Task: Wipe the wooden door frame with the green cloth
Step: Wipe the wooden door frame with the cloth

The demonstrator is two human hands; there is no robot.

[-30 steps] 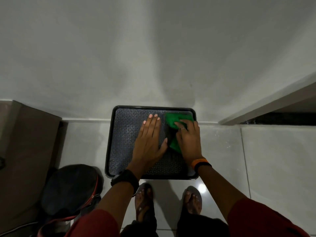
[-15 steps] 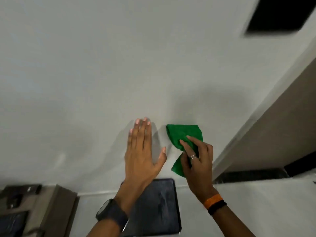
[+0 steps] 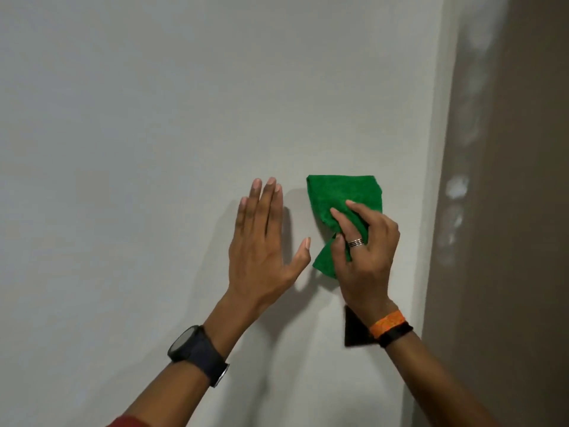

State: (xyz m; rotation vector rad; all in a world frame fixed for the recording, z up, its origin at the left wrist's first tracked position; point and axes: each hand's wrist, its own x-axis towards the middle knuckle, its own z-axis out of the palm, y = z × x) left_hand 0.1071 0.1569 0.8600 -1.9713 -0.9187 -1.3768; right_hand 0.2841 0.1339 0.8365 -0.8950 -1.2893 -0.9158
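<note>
My right hand (image 3: 366, 257) grips the green cloth (image 3: 341, 201), which sticks up above my fingers and hangs out below my thumb. The cloth is raised in front of the pale wall. My left hand (image 3: 261, 241) is beside it on the left, held flat with fingers together and thumb out, holding nothing. The brownish door frame (image 3: 505, 211) runs down the right side of the view, a short way right of my right hand, with pale smudges on it.
A plain white wall (image 3: 154, 149) fills most of the view. A small dark shape (image 3: 354, 331) shows just behind my right wrist. I wear a dark watch on the left wrist and orange and black bands on the right.
My view and both hands have risen from the dark tray on the floor up to the wall. My right hand lifted the green cloth off the tray and still holds it.
</note>
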